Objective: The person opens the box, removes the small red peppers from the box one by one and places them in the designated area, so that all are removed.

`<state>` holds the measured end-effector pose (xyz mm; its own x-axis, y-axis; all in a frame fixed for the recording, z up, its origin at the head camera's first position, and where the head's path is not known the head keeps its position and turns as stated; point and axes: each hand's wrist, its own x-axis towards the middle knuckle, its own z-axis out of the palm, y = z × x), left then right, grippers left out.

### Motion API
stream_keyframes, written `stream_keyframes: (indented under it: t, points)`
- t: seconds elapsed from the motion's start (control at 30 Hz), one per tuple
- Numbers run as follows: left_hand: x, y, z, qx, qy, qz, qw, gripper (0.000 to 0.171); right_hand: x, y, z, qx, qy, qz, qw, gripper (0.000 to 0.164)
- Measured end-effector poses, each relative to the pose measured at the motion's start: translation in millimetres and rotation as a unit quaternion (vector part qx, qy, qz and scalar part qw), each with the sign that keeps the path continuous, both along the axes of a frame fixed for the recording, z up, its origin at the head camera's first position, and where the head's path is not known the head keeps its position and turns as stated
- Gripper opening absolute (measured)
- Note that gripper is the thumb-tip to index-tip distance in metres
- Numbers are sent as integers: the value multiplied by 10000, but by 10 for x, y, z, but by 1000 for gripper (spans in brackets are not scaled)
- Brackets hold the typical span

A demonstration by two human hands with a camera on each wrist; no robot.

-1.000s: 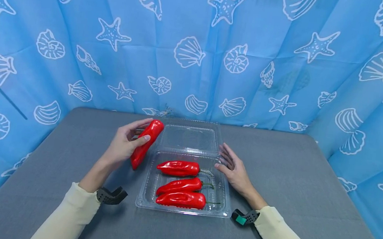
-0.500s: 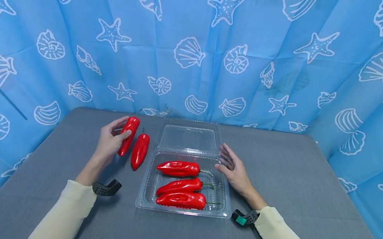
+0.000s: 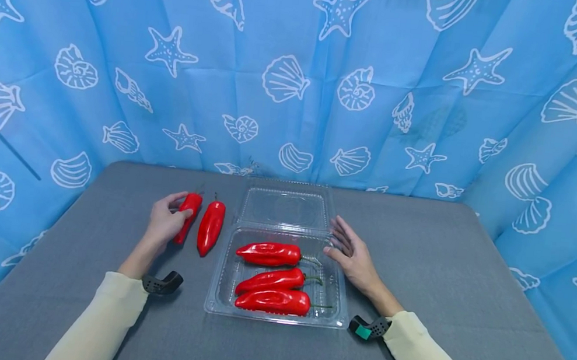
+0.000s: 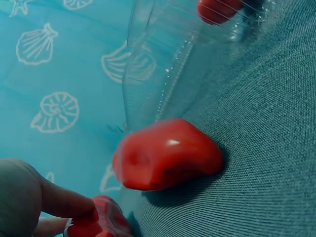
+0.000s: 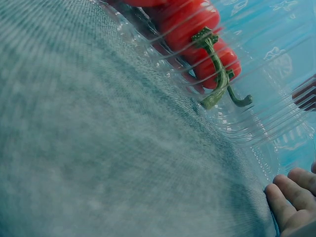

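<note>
My left hand [image 3: 164, 221] pinches a long red pepper [image 3: 193, 202] between thumb and fingers, low over the left part of the table. In the left wrist view the fingers meet that red pepper [image 4: 104, 219] at the bottom edge. Just right of it lies a second red pepper [image 3: 211, 229], stem pointing away. A clear plastic clamshell box [image 3: 212, 300] stands open with 3 red peppers [image 3: 273, 300] lying crosswise inside. At the box's right side is my right hand [image 3: 358, 262], fingers extended and holding nothing; its fingertips [image 5: 282, 190] sit right by the clear plastic.
The box's clear lid [image 3: 286, 206] is folded back toward the far table edge. A grey cloth covers the table [image 3: 466, 292]. Behind it hangs a blue curtain [image 3: 294, 122] with white shells and starfish. Both wrists wear black bands [image 3: 162, 283].
One pepper was set down left of the box. The left hand moved left with another and lowered it beside the first. The right hand and the box stayed put.
</note>
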<state>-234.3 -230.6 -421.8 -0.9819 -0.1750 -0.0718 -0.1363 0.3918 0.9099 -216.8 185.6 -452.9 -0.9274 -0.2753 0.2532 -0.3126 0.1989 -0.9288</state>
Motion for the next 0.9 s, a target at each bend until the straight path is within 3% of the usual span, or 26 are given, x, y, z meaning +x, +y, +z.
stream_keyframes:
  t: [0.37, 0.9]
  points:
    - [12, -9, 6, -393, -189, -144, 9989, 59, -4, 4, -7, 5, 15, -9, 10000, 78]
    - [-4, -16, 78, -526, -559, -387, 9963, 60, -5, 4, -3, 27, 20, 2, 10000, 77]
